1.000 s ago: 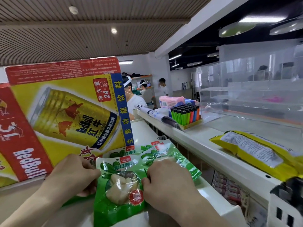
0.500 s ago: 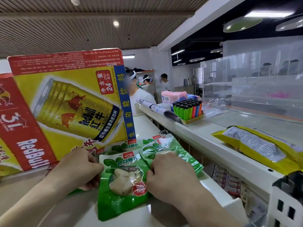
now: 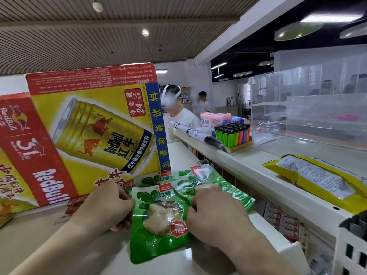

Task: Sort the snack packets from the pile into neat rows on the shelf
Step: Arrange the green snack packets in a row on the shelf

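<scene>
Three green snack packets lie overlapping on the white shelf top (image 3: 49, 247). The front green packet (image 3: 158, 225) has a clear window showing pale food. My left hand (image 3: 105, 207) pinches its left edge with curled fingers. My right hand (image 3: 216, 215) grips its right edge, where it overlaps the second green packet (image 3: 230, 188). The third green packet (image 3: 156, 178) lies behind them, against the carton. A reddish packet (image 3: 73, 207) peeks out beside my left hand, partly hidden.
A large Red Bull carton (image 3: 95, 126) stands just behind the packets. On the higher counter to the right lie a yellow packet (image 3: 317, 179), a lighter display (image 3: 231, 133) and a clear acrylic case (image 3: 307, 100). A white basket (image 3: 353, 251) is at the right edge. People stand behind.
Both hands stay on the green packets and have barely shifted. My head has moved, so the carton and counter sit slightly differently in view.
</scene>
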{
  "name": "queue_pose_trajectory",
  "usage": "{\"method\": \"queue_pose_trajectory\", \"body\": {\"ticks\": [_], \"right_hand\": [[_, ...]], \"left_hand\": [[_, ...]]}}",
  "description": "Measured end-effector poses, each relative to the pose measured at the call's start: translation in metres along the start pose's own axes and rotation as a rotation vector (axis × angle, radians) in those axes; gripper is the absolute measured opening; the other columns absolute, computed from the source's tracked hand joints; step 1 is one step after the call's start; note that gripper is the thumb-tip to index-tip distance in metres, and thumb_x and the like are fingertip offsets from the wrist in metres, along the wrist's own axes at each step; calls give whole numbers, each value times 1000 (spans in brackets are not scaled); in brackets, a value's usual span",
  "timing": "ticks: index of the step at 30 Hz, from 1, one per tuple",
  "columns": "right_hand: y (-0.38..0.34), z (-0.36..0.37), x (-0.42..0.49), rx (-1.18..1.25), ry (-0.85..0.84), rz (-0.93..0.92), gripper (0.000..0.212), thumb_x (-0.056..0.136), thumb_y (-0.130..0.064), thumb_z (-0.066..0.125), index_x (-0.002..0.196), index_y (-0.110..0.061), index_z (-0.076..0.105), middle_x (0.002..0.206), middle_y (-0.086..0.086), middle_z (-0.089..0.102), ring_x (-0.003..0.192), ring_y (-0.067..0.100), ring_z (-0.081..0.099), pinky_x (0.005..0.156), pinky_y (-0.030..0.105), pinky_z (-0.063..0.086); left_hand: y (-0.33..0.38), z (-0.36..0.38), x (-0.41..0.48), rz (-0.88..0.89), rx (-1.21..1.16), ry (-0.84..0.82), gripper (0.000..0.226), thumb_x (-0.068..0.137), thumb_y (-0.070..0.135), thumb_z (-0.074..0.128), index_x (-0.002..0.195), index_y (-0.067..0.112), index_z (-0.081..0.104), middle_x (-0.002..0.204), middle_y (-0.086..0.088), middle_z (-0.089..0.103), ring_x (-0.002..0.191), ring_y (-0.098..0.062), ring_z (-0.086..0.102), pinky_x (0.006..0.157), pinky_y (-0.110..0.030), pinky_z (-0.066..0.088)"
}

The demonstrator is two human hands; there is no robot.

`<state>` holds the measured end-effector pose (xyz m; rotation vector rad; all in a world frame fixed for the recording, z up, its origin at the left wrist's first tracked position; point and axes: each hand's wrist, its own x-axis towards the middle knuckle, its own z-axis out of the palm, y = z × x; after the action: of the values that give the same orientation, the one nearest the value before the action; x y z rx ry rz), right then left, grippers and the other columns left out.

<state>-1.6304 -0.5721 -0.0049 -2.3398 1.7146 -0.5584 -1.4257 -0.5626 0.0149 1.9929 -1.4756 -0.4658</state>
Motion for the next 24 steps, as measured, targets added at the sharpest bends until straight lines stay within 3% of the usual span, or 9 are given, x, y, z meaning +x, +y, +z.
{"method": "queue_pose_trajectory", "body": {"ticks": [3, 8, 10, 12, 15, 19, 24], "right_hand": [[1, 3, 2, -11, 1, 22, 23, 86, -32, 47, 69, -19, 38, 100, 7, 48, 80, 24, 50, 70, 32, 34], [3, 6, 4, 11, 65, 0, 27, 93, -39, 43, 74, -20, 47, 97, 5, 54, 84, 22, 55, 70, 31, 40], [5, 5, 7, 36, 158, -10, 25, 95, -41, 43, 90, -22, 58, 104, 1, 54, 97, 18, 53, 80, 33, 46], [9, 5, 10, 18, 195, -52, 28, 96, -36, 43, 116, -26, 60, 130, -3, 46, 120, 16, 40, 100, 35, 41], [12, 9, 11, 3, 64, -86, 41, 97, -31, 41, 138, -28, 48, 153, -6, 32, 140, 18, 27, 116, 40, 27], [12, 13, 7, -82, 77, -102, 39, 98, -34, 37, 134, -29, 50, 141, -7, 46, 128, 21, 36, 109, 42, 35], [8, 8, 3, -120, 83, -60, 40, 98, -34, 38, 135, -30, 52, 138, -4, 45, 128, 22, 30, 108, 39, 35]], "left_hand": [[0, 0, 0, 3, 21, -4, 33, 92, 6, 61, 61, -4, 68, 51, -14, 66, 39, -18, 61, 41, -25, 49], [-4, 1, 3, 5, 24, -9, 36, 91, 7, 60, 57, 0, 66, 50, -12, 66, 41, -20, 63, 41, -25, 48], [-5, 2, 5, 14, 31, -10, 35, 91, 8, 59, 58, -1, 67, 51, -12, 66, 44, -22, 64, 42, -26, 49], [-6, 2, 6, 19, 33, -10, 34, 91, 8, 58, 59, -2, 68, 52, -12, 67, 46, -24, 66, 44, -27, 51], [-8, 2, 7, 17, 35, -10, 33, 90, 8, 58, 60, -2, 68, 52, -13, 67, 50, -28, 68, 50, -32, 56], [-10, 2, 9, 18, 35, -2, 31, 89, 9, 59, 63, -4, 69, 53, -13, 67, 54, -31, 70, 55, -37, 59], [-13, 1, 11, 42, 59, -2, 30, 88, 8, 58, 62, -2, 69, 53, -12, 68, 53, -28, 70, 59, -44, 62]]}}
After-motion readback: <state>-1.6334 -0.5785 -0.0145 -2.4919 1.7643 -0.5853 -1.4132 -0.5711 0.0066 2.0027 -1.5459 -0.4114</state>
